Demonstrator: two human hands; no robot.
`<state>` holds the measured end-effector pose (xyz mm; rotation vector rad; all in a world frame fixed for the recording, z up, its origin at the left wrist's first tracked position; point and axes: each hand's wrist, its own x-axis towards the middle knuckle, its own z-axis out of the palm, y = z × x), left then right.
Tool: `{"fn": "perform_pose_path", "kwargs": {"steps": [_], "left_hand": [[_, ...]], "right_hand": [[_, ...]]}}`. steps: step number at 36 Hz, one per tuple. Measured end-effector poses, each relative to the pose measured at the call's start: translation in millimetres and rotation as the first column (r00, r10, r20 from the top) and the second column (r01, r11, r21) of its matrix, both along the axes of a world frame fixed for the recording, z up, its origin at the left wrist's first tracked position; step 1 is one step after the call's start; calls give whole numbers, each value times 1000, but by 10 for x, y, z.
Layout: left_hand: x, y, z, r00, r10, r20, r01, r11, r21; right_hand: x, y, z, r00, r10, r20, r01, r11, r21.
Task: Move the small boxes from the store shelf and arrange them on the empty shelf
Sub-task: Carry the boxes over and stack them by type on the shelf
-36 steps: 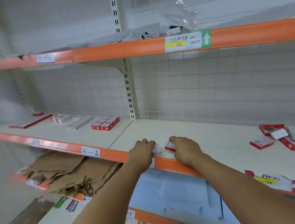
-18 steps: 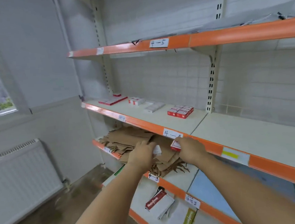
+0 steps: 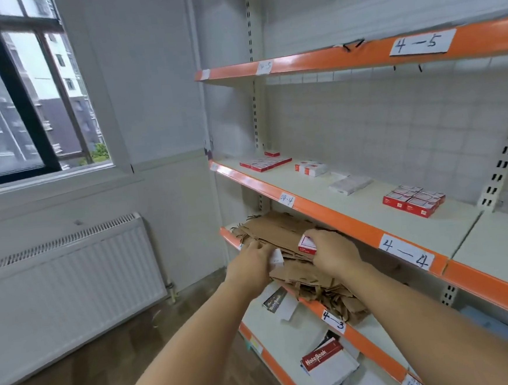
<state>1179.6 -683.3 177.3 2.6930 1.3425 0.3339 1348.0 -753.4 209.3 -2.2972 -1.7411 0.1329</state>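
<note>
Labels "4—4" [image 3: 406, 250], "4—3" [image 3: 333, 320]; right hand [image 3: 332, 253] fingers around red-white box [image 3: 307, 245], left hand [image 3: 249, 264] pinching white box [image 3: 276, 256].

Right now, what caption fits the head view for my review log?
Each hand, left hand and right hand, carries one small box toward the 4-4 shelf, where other boxes sit.

I hold a small red-and-white box [image 3: 307, 244] in my right hand [image 3: 333, 253] and a white one [image 3: 276, 257] in my left hand [image 3: 250, 265]. More small boxes [image 3: 413, 200] sit in groups on the shelf [image 3: 333, 213] marked 4-4.
</note>
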Motion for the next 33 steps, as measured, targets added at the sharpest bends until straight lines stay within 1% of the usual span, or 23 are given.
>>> {"fn": "perform_pose_path", "kwargs": {"steps": [7,10,12,18,22,29,33], "left_hand": [[90,676,65,999,50,6,-50,999,3],[181,956,136,999,43,3,-43,999,18],[260,1143,192,999,32,-1,-32,999,31],[525,1619,269,1000,23,-2,-23,999,39],[729,1929,261,1000,-27,2,27,999,32],[1117,2569,312,987,-152,43,151,988,36],[1338,2958,375,970,-242,17,241,969,49]], "right_hand": [[140,754,-8,1000,4,21,-4,1000,13],[241,1056,17,1000,-4,9,4,1000,1],[328,1247,42,1000,-7,26,7,1000,-3],[593,1692,97,999,-31,23,30,999,22],[753,1922,73,998,-61,15,61,997,36],[991,2374,55,984,-175,41,174,984,32],[1060,2606,30,967,-256,11,255,967,14]]}}
